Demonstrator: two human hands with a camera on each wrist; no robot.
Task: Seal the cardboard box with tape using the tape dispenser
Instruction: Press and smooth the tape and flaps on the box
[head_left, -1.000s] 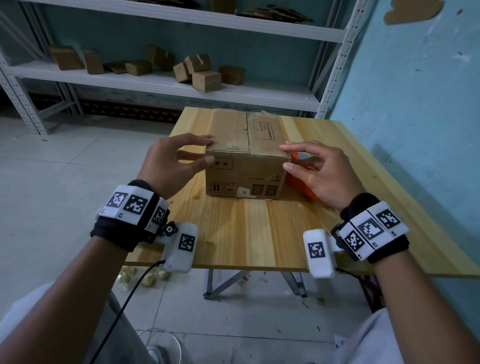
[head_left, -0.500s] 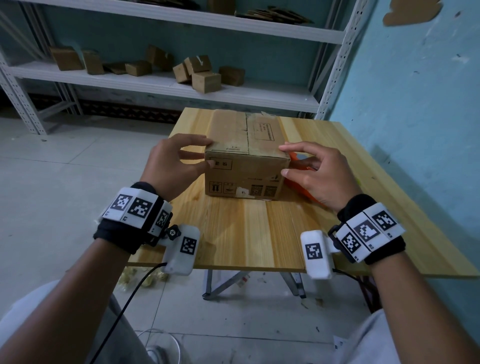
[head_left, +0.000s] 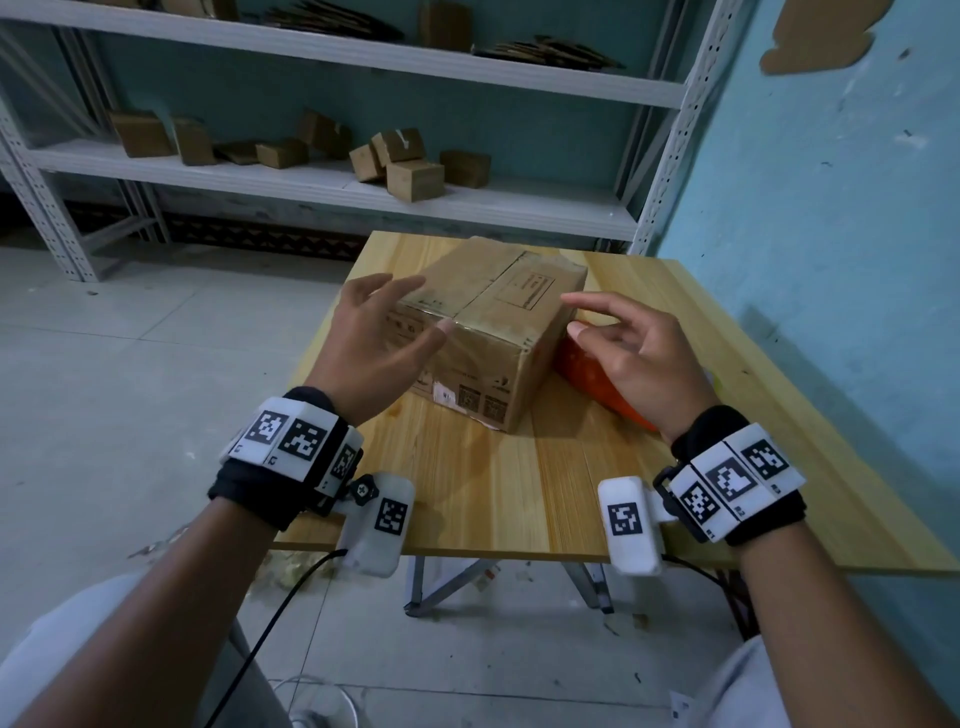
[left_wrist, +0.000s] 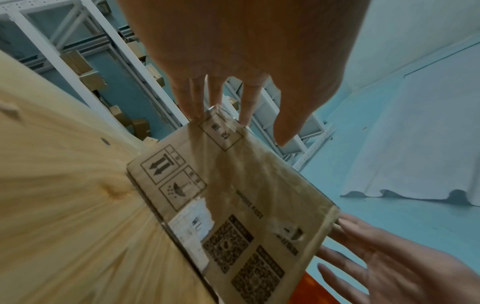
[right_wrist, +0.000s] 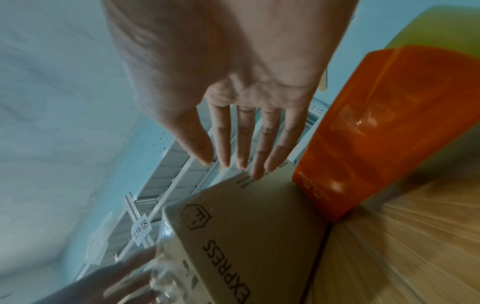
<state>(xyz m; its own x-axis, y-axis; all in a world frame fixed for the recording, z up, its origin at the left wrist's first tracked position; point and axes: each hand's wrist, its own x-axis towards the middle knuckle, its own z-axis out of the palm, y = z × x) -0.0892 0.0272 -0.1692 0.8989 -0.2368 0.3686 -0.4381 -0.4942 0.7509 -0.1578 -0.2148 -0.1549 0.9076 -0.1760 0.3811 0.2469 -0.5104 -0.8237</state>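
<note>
A brown cardboard box (head_left: 498, 332) with clear tape along its top seam sits turned on the wooden table (head_left: 519, 493), one corner pointing at me. My left hand (head_left: 426, 306) touches its left top edge with straight fingers, the thumb on the near edge; the left wrist view shows the fingertips (left_wrist: 194, 111) on the box (left_wrist: 233, 195). My right hand (head_left: 571, 314) hovers with relaxed fingers beside the box's right top edge, holding nothing. The orange tape dispenser (head_left: 587, 371) lies right of the box, partly hidden by that hand, and also shows as the dispenser (right_wrist: 376, 133) in the right wrist view.
A metal shelving unit (head_left: 332, 182) with several small cardboard boxes stands behind the table. A blue wall (head_left: 831, 234) runs close along the table's right side. Bare wood lies between the box and the table's near edge.
The box has been turned clockwise, so a corner now faces me. Both hands have loosened from its sides, and the right hand has come off it.
</note>
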